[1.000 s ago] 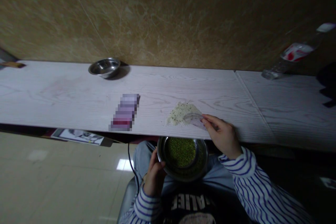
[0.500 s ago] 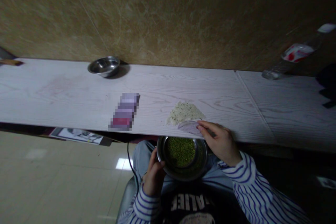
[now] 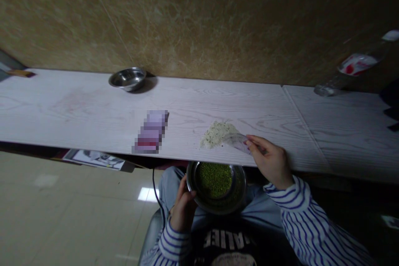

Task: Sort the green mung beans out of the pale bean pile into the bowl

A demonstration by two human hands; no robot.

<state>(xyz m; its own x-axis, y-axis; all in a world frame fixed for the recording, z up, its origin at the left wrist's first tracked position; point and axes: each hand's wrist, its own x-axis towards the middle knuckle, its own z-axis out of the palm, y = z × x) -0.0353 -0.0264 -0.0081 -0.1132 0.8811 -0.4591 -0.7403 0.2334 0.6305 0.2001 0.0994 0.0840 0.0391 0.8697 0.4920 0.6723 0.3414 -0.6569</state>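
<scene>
My left hand [image 3: 183,210] is closed on the left rim of a metal bowl [image 3: 239,199], which rests on my lap below the table edge. Small green beans [image 3: 215,181], apparently mung beans, lie in the bowl. Between the thumb and fingers of my right hand [image 3: 274,162] is a thin, see-through, rounded plastic piece [image 3: 239,143]. Its far edge meets the right side of a pile of white grains mixed with green ones [image 3: 215,134] on the table. The exact kind of the plastic piece cannot be made out.
A smaller metal bowl [image 3: 127,80] stands by the wall. Left of the pile lies a flat, pixelated rectangular thing [image 3: 151,131]. At the far right stands a clear bottle with a white cap [image 3: 357,65]. The white table [image 3: 77,120] ends just above my lap.
My right hand has moved the plastic piece right and a little away from me, from the pile's front edge to its right side. The left hand keeps its hold on the bowl.
</scene>
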